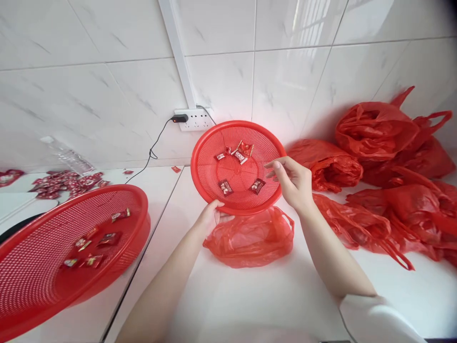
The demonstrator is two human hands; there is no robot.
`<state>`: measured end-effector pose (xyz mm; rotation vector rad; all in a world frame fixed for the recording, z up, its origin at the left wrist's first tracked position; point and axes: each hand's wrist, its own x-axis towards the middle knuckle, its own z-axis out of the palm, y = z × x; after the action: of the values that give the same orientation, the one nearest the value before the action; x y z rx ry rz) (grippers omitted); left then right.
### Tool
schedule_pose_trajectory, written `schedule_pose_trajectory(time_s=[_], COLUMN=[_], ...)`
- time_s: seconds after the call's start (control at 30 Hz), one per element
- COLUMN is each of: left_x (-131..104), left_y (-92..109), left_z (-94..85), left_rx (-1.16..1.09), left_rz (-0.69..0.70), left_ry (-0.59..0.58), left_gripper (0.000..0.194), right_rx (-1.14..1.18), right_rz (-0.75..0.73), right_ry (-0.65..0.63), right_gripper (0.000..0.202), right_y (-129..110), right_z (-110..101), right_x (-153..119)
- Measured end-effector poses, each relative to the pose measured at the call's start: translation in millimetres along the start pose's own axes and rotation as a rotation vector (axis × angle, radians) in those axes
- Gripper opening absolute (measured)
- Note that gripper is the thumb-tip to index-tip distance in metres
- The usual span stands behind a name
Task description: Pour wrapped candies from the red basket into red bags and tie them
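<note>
A round red plastic basket [200, 143] is tilted up toward me, with several small wrapped candies [257, 186] lying apart inside it. My left hand [210, 217] grips its lower left rim, thumb on top and fingers underneath. At the right rim, my right hand [293, 183] reaches over the edge with fingers stretched toward the inside; I see nothing held in them. Below the basket, a red plastic bag [250, 243] lies on the white table, its mouth partly under the rim.
To the left stands a larger red basket [32, 257] with several wrapped candies. Behind it are a candy pile [64, 183] and a clear plastic bottle [71, 157]. Red plastic bags [378, 131] heap on the right. A black plug [179, 118] sits in the power strip [195, 120].
</note>
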<state>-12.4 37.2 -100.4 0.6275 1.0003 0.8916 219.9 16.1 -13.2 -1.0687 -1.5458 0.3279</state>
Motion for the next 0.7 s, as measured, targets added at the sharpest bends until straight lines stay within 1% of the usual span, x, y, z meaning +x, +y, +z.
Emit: schedule_pose_trajectory(time_s=[0.13,0.23,0.4,0.5,0.57,0.63,0.7], left_x=[-13.1,-14.8,-9.0,-7.5,-7.5,-7.7,-7.7], left_y=[-18.2,-31.6,-45.7,-48.6,-49.1,-49.2,-49.2], left_z=[-2.9,-9.5,-21.0,-21.4,-20.1,-19.2,-19.7], left_rx=[0.034,0.009,0.003,0.005,0.003,0.001,-0.012], left_rz=[0.184,0.279,0.321,0.318,0.303,0.287,0.289], left_ry=[-0.021,-0.003,0.053,0.031,0.009,0.001,0.006], left_gripper=[0.024,0.03,0.032,0.032,0.03,0.028,0.027], right_rx=[-0.208,-0.326,-0.392,-0.477,-0.459,-0.426,-0.447], right_rz=[-0.026,-0.044,-0.151,-0.161,-0.167,-0.178,-0.189], right_ry=[-0.113,-0.237,-0.438,-0.567,-0.715,-0.857,-0.953], right_gripper=[0.027,0.025,0.026,0.029,0.034,0.052,0.066], right_y=[15.8,27.8,43.9,50.4,53.2,55.4,57.3], right_z=[-3.1,-3.7,3.5,14.6,23.5,32.2,39.9], right_x=[-1.8,-2.3,-6.0,-12.2,-18.0,-24.2,-29.8])
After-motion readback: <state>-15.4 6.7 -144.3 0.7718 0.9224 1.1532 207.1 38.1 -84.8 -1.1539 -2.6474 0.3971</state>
